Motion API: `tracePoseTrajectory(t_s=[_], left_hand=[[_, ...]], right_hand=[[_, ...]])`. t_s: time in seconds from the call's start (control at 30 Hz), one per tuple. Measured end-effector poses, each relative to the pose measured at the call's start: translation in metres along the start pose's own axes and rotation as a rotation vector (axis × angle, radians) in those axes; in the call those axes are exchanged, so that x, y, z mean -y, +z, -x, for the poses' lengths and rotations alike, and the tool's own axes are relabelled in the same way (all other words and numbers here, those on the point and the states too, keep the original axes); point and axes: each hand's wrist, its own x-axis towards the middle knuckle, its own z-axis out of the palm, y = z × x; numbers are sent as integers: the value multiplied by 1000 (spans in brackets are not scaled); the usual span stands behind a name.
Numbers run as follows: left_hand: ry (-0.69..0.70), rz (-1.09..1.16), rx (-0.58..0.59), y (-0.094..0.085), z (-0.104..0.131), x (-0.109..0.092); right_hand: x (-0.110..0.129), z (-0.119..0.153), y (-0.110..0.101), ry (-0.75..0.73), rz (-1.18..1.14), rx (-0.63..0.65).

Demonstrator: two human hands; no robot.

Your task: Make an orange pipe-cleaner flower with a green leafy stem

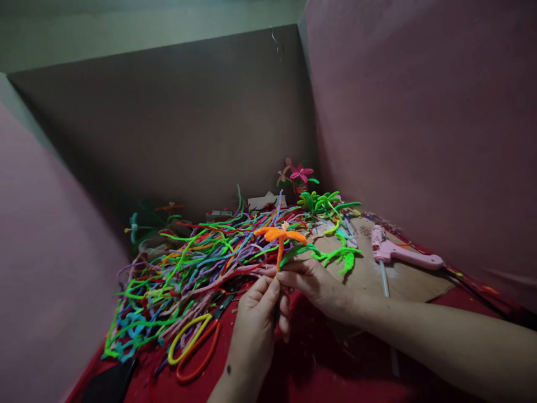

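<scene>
Both hands (257,307) (314,284) pinch an orange flower (280,234); box (219,214) markings unreadable.

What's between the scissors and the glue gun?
In the head view: the left hand and right hand, holding the orange flower, then some cardboard.

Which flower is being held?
The front orange flower: left hand and right hand meet at its stem, while others, like the pink flower, sit farther back.
</scene>
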Motion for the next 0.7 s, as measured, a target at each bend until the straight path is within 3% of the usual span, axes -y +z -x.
tracePoseTrajectory(t_s=[0.2, 0.33, 0.5, 0.7], left_hand=[[108, -221, -83, 1, 0, 4], [418, -727, -231, -5, -2, 15], [811, -1396, -326, -15, -6, 26], [951, -1542, -361, -17, -8, 23]], right_hand=[[-11, -1, -1, 53, -93, 68], [-13, -2, -3, -40, -35, -46], [-14, -2, -2, -11, -22, -79], [-14, -2, 0, -83, 86, -79]])
